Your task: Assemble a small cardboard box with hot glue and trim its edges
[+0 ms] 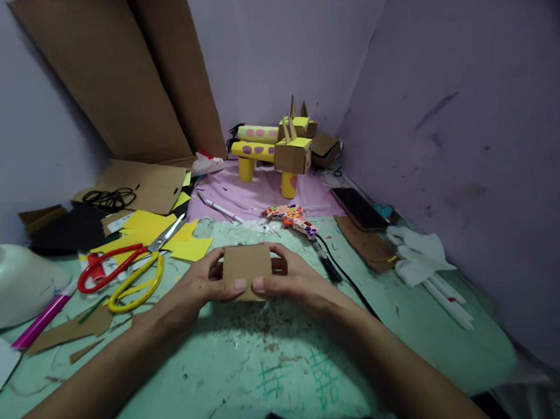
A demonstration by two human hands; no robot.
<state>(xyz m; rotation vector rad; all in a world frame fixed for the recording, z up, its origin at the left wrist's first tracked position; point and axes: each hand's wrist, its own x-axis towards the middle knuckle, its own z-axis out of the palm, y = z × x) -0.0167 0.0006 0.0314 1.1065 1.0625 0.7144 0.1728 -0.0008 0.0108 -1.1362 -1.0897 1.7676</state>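
A small brown cardboard box (247, 262) is held between both hands over the middle of the green table (316, 389). My left hand (212, 278) grips its left side, thumb on the near face. On the right side, my right hand (285, 276) holds it the same way, with the thumb tips close together. The fingers behind the box are partly hidden. Beyond it lies a patterned glue gun (291, 220) with a black cord. Two yellow cardboard animals (290, 154) with spots and tube legs stand farther back on a pink cloth (219, 190).
Red-and-yellow-handled scissors (152, 249) rest on yellow paper (192, 245) at left, near cardboard scraps (76, 330) and a magenta marker (43, 321). Large cardboard sheets (94, 65) lean behind. At right are a phone (360, 209), brown cardboard (366, 243) and white tissue (419, 253).
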